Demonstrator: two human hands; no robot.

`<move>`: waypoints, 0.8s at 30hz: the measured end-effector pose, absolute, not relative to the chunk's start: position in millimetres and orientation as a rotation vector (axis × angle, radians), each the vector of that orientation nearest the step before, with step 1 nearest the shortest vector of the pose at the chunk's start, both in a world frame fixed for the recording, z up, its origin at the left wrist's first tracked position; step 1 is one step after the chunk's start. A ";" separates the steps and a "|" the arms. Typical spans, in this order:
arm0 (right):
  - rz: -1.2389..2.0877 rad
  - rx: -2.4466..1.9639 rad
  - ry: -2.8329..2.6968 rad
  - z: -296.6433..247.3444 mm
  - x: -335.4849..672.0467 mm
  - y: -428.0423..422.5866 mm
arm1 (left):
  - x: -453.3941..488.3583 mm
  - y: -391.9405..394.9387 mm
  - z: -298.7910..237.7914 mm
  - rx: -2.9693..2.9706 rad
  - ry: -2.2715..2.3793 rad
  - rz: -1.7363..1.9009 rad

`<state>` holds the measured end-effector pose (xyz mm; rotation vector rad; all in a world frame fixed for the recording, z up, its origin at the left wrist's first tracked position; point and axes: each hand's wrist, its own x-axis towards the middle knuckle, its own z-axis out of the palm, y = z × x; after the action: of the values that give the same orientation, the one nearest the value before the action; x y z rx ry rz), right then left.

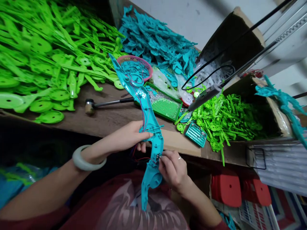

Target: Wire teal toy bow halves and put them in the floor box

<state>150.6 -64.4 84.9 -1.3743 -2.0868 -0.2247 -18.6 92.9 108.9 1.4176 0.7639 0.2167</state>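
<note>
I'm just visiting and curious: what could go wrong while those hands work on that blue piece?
The thin red wire sticks out beside the blue piece, so it might snag or get tugged. The small dark part at the right hand could slip and drop, since the piece is held up in front of the table. The left hand holds it near the middle, so pressing lower down might tilt it.

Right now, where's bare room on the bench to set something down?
Two patches: bench wood on the near side of the hammer, left of the blue part; and a narrow strip of tan board between that part and the teal tray. Crowded: green heap at left, blue heap behind, loose green parts at right.
</note>
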 end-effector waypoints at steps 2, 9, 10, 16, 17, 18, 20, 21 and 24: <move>-0.222 -1.352 -2.142 82.2 153.4 -66.1 | -19.0 92.2 105.2 1.403 0.765 0.236; 0.135 -1.421 -2.191 84.2 152.3 -72.8 | -19.7 85.6 102.0 1.382 0.746 0.238; 0.225 -1.421 -2.140 87.0 152.3 -73.0 | -20.5 84.5 101.8 1.386 0.740 0.235; 0.615 -1.450 -1.909 96.2 154.2 -71.1 | -22.3 79.3 96.8 1.374 0.699 0.241; 0.676 -1.489 -1.813 93.1 153.5 -70.3 | -22.0 78.2 96.7 1.383 0.697 0.247; 0.750 -1.527 -1.677 88.1 152.3 -69.7 | -21.7 76.9 97.2 1.397 0.692 0.252; 0.950 -1.564 -1.339 74.6 148.7 -69.1 | -21.1 73.0 99.8 1.422 0.674 0.251; 1.061 -1.551 -1.179 67.3 146.8 -69.2 | -20.6 70.7 101.6 1.428 0.659 0.244; 1.311 -1.448 -0.903 51.9 144.0 -69.3 | -15.6 66.2 105.2 1.402 0.642 0.272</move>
<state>144.0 -69.3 51.9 -1.4481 -0.9032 1.3115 -15.6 66.2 105.2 1.4020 0.6418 0.2722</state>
